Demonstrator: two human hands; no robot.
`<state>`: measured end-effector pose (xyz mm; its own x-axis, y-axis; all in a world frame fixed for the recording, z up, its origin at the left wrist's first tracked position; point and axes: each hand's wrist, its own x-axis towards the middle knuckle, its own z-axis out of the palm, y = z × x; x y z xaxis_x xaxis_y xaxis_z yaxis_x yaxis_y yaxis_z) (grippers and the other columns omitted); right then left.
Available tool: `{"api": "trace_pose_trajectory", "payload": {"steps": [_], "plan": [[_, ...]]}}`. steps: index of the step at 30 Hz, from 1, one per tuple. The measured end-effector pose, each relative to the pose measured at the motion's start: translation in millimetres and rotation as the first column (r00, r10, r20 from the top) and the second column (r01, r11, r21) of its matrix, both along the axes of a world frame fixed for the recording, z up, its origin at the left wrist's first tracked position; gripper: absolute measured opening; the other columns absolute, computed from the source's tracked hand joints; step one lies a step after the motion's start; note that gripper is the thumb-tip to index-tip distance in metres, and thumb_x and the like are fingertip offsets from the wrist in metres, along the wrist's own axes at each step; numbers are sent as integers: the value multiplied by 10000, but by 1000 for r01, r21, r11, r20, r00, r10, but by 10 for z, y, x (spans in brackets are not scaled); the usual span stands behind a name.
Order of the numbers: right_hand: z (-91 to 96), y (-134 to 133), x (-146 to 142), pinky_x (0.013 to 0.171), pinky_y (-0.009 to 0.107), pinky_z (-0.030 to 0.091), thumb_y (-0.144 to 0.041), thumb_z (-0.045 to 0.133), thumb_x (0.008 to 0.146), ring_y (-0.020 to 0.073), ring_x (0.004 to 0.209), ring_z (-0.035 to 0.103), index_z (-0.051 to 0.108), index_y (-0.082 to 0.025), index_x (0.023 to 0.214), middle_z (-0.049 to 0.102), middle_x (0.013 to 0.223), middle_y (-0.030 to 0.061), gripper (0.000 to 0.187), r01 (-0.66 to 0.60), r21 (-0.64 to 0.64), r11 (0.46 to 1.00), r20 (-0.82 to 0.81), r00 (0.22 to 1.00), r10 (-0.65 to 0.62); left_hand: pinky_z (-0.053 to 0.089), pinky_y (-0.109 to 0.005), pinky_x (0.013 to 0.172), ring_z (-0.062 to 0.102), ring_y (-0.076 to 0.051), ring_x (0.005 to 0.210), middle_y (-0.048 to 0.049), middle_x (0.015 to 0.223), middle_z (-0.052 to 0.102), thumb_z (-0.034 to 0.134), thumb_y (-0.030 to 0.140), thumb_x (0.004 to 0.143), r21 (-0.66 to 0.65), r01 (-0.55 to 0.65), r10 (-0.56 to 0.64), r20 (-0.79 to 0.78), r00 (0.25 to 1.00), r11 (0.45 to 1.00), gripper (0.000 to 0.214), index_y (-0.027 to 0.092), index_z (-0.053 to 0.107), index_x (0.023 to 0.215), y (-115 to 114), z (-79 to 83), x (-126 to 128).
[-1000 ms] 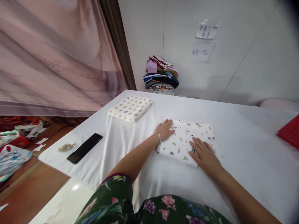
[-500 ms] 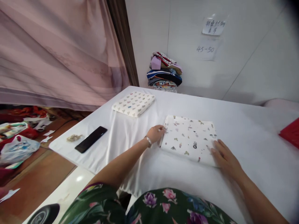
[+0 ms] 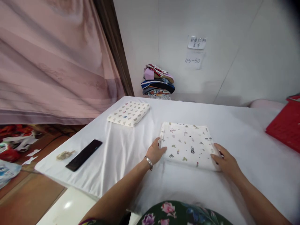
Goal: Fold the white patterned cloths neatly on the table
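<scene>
A folded white cloth with small printed figures [image 3: 187,144] lies flat on the white-covered table [image 3: 234,131] in front of me. My left hand [image 3: 157,152] grips its near left edge, thumb on top and fingers curled at the side. My right hand [image 3: 223,161] holds the near right corner the same way, fingers partly under the edge. A bracelet sits on my left wrist.
A second folded printed cloth [image 3: 128,113] lies at the far left of the table. A black phone [image 3: 83,150] and a small tan clump [image 3: 65,154] rest near the left edge. Stacked clothes [image 3: 157,82] stand by the wall. A red basket [image 3: 287,126] sits at right.
Both hands slid off the top of the folded cloth to its near left edge and near right corner and closed there. The view shifted slightly.
</scene>
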<state>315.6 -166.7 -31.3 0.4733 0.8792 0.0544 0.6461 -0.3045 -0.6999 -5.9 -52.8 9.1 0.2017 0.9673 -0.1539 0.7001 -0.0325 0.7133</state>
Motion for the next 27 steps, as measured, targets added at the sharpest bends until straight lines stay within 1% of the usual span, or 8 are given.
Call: {"api": "trace_pose_trajectory", "payload": {"steps": [4,8,11,15,18,21,24,27], "plan": [[17,-60,19,945,382,428,-442,467,778,260,1241,390,503,-258,1220,385,1388,26,480,-49,-28,998,70,996,51,433,-267,792,588,-194,922,-61,1059,605,589,395,729,-33,0,0,-9,1000,999,637,204,374,1297,-32,32,-43],[159,71,57,984,412,382,-438,448,791,282,1244,382,471,-227,1258,418,1361,69,513,-154,-103,983,266,948,176,415,-292,811,567,-229,1006,-88,1101,599,529,527,749,-17,4,-6,-86,996,1000,691,190,340,1322,19,87,-35],[338,361,28,1029,426,315,-438,399,832,276,1281,321,438,-207,1287,384,1385,85,511,-228,-111,967,407,877,253,412,-325,805,569,-262,1012,-100,1083,615,454,596,766,-17,17,-19,-170,985,1000,678,198,360,1307,85,118,11],[541,943,-141,1050,406,262,-375,385,845,254,1299,287,423,-182,1298,366,1396,90,494,-339,-152,929,482,795,369,416,-346,808,581,-273,1001,-94,1004,650,478,548,767,-46,31,-40,-228,973,998,639,205,369,1294,127,110,72],[626,1375,-261,1047,421,239,-380,408,830,260,1286,308,392,-180,1327,425,1357,88,536,-442,-264,857,470,717,514,421,-346,805,587,-268,990,-93,1005,651,500,514,761,-34,21,-28,-220,975,999,626,203,369,1288,121,93,88],[672,1690,-290,1016,395,290,-462,461,800,269,1236,387,368,-192,1352,451,1338,90,622,-486,-407,773,370,687,626,427,-332,790,597,-259,964,-90,998,654,513,493,761,-31,9,-15,-188,982,999,617,196,367,1281,105,86,89],[683,1863,-238,946,382,366,-535,527,738,300,1175,451,475,-189,1275,479,1310,111,642,-502,-489,714,297,674,677,432,-304,769,615,-235,911,-62,925,669,533,464,761,-39,-1,-5,-140,990,999,605,201,359,1278,85,61,79],[652,1920,-124,840,381,426,-601,534,702,318,1056,535,580,-179,1133,569,1187,136,605,-472,-538,699,264,693,671,443,-275,740,630,-204,841,-36,881,667,542,451,764,-47,9,-12,-67,998,999,595,210,356,1275,97,21,59]]}}
